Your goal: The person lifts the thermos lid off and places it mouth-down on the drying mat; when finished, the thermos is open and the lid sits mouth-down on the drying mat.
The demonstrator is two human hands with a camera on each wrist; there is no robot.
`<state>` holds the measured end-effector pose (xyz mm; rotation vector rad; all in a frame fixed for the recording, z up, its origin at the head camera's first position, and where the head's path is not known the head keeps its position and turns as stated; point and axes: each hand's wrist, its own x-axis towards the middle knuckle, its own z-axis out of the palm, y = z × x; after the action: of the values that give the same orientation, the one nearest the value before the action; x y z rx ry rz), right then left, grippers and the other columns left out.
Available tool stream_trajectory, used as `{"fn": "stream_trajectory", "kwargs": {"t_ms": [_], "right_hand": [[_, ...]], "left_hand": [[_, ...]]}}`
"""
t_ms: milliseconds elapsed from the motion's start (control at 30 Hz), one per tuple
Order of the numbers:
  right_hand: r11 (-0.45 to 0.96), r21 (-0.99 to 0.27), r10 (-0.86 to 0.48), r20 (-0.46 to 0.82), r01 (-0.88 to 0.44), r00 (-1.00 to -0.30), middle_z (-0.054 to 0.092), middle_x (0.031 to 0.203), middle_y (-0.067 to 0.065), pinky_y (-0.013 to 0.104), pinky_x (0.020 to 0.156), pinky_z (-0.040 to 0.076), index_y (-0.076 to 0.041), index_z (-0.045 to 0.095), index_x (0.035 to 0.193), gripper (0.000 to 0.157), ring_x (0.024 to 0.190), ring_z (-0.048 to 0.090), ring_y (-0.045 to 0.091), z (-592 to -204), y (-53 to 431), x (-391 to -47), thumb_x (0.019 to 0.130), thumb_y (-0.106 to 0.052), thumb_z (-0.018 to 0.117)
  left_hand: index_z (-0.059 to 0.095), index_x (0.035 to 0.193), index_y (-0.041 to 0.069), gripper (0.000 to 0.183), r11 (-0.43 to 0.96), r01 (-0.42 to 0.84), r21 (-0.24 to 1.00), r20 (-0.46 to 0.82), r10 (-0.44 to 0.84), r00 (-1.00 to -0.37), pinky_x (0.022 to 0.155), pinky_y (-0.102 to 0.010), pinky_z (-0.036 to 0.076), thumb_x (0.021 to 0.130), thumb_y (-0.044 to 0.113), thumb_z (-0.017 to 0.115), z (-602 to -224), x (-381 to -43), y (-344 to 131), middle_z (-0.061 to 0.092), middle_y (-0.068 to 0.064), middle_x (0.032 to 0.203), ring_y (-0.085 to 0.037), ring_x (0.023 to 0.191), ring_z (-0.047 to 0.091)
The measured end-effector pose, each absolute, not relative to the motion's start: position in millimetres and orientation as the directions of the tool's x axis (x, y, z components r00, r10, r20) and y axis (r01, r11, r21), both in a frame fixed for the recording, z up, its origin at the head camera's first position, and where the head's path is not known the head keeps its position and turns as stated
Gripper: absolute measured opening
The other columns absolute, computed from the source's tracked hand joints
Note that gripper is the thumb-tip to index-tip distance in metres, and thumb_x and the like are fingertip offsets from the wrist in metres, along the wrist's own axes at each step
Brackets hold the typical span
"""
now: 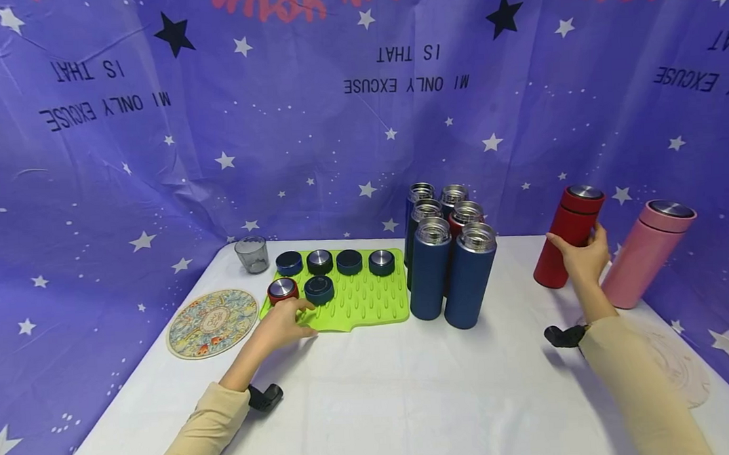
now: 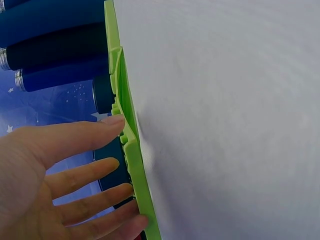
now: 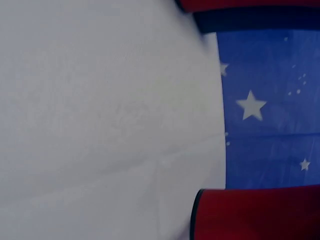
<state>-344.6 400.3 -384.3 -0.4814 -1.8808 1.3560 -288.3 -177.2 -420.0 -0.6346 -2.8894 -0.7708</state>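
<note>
My left hand (image 1: 285,324) is at the front left edge of a green silicone drying mat (image 1: 368,302), its fingers spread. In the left wrist view the thumb and fingertips come right up to the mat's rim. Beside those fingers sit a red lid (image 1: 283,290) with a steel top and a dark blue lid (image 1: 319,290). Far to the right, my right hand (image 1: 588,258) grips a red thermos (image 1: 566,235) round its body, with its steel-topped lid on. The right wrist view shows part of this red thermos (image 3: 260,212), but not the hand.
Several dark lids (image 1: 349,261) line the mat's back. Uncapped flasks (image 1: 430,269), mostly blue, stand grouped right of the mat. A pink thermos (image 1: 649,252) is beside my right hand. A glass (image 1: 252,254) and a patterned round mat (image 1: 212,324) lie left; a pale round mat (image 1: 682,370) lies right.
</note>
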Motion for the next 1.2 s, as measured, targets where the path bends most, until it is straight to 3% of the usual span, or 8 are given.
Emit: {"fn": "stream_trajectory", "kwargs": {"t_ms": [167,567,900,1200], "right_hand": [[0.412,-0.901,0.686,0.404,-0.135,-0.605,0.058,0.132,0.009,0.028,0.099,0.045,-0.026,0.046,0.142,0.082,0.113,0.056,0.013,-388,400,-344,0.071,-0.024,0.087],[0.427,-0.879,0.665,0.465,-0.214,-0.585,0.062,0.122,0.004,0.019,0.087,0.049,-0.025,0.051,0.139,0.079,0.098,0.058,0.005,-386,400,-329,0.069,-0.022,0.088],[0.459,-0.871,0.565,0.439,-0.176,-0.699,0.065,0.104,-0.010,0.005,0.068,0.047,-0.029,0.056,0.136,0.076,0.082,0.059,-0.004,-358,387,-278,0.068,-0.024,0.089],[0.488,-0.843,0.391,0.444,-0.227,-0.806,0.062,0.101,-0.017,0.006,0.070,0.048,-0.021,0.055,0.137,0.068,0.089,0.061,-0.004,-338,355,-222,0.076,-0.017,0.084]], "left_hand": [[0.068,0.112,0.001,0.047,0.786,0.411,0.463,0.178,0.372,-0.911,0.080,-0.046,0.053,0.071,0.016,0.085,-420,-287,-176,0.067,-0.017,0.104,-0.034,0.097,0.063],[0.067,0.113,0.001,0.047,0.765,0.433,0.477,0.208,0.380,-0.901,0.081,-0.046,0.053,0.072,0.015,0.085,-418,-282,-173,0.068,-0.016,0.105,-0.034,0.096,0.063],[0.067,0.115,0.005,0.042,0.724,0.516,0.457,0.313,0.412,-0.855,0.080,-0.045,0.053,0.077,0.016,0.082,-401,-276,-163,0.067,-0.013,0.112,-0.035,0.096,0.062],[0.065,0.120,0.009,0.045,0.679,0.576,0.455,0.370,0.444,-0.816,0.084,-0.044,0.053,0.079,0.021,0.081,-378,-265,-145,0.065,-0.007,0.117,-0.032,0.102,0.062]]}}
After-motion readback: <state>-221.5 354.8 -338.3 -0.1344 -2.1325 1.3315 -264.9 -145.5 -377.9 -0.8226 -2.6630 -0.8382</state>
